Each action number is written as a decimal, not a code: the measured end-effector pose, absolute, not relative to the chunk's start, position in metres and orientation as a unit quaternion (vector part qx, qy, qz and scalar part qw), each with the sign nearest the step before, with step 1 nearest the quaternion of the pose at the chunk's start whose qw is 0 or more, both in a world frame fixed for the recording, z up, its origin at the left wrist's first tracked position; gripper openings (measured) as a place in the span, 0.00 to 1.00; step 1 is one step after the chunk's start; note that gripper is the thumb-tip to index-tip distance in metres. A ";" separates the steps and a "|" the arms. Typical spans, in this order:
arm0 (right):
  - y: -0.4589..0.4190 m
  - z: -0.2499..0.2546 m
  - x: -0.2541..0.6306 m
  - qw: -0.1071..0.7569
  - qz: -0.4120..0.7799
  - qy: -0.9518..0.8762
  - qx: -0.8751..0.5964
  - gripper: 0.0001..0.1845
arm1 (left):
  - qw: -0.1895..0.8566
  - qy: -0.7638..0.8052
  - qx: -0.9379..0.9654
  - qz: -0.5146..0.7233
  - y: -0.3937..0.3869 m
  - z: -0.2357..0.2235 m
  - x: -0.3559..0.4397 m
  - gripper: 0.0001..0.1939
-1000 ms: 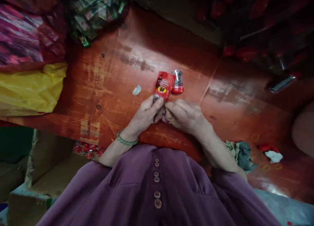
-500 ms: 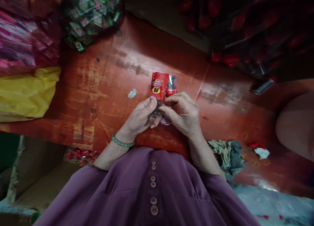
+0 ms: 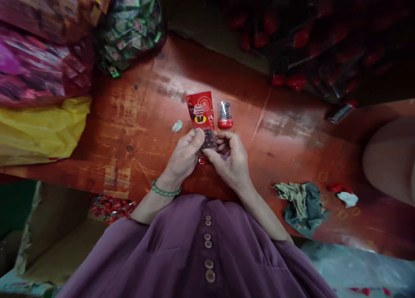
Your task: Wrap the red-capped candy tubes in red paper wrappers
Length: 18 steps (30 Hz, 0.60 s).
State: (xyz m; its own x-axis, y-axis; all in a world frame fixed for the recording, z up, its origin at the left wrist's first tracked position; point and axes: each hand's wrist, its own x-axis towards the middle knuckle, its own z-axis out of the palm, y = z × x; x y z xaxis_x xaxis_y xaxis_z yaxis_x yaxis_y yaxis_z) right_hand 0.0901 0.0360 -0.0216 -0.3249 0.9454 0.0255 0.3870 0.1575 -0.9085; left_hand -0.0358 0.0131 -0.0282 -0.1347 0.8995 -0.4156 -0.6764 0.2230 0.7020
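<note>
Bags (image 3: 131, 34) crowd the scuffed red table (image 3: 149, 121) at left; over it, left hand (image 3: 186, 154) and right hand (image 3: 232, 160) pinch a red packet (image 3: 201, 106), partly covering its lower end; the far-right pile (image 3: 301, 39) is lost in shadow

Just beyond my right hand (image 3: 231, 160), the red-capped container (image 3: 226, 121) blocks the straight far path. To its right, open tabletop (image 3: 251, 112) gives passage until the red-ended tubes (image 3: 296, 82). Left lane: wide, one pale scrap (image 3: 177, 125), then yellow bag (image 3: 42, 129). Near right: crumpled cloth (image 3: 308, 207) obstructs.
</note>
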 end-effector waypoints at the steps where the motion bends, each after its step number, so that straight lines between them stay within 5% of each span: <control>1: 0.034 -0.022 0.088 0.319 0.460 -0.667 -0.492 0.14 | 0.642 0.442 0.138 0.612 0.012 -0.028 -0.036 0.23; 4: 0.032 -0.016 0.086 0.309 0.572 -0.595 -0.473 0.08 | 0.630 0.442 0.168 0.616 0.009 -0.026 -0.038 0.20; 8: 0.033 -0.007 0.088 0.294 0.695 -0.507 -0.416 0.12 | 0.598 0.436 0.194 0.644 0.007 -0.016 -0.044 0.18; 18: 0.026 -0.010 0.092 0.327 0.729 -0.461 -0.386 0.19 | 0.629 0.445 0.242 0.590 0.010 0.000 -0.038 0.18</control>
State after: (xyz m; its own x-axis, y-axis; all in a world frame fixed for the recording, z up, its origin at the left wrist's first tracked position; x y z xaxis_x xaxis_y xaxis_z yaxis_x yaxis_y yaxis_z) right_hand 0.0924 0.0263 -0.0095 -0.4873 0.8332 -0.2613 -0.1204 -0.3605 -0.9250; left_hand -0.0380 0.0100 0.0000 -0.0923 0.9575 -0.2733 -0.5259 0.1862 0.8299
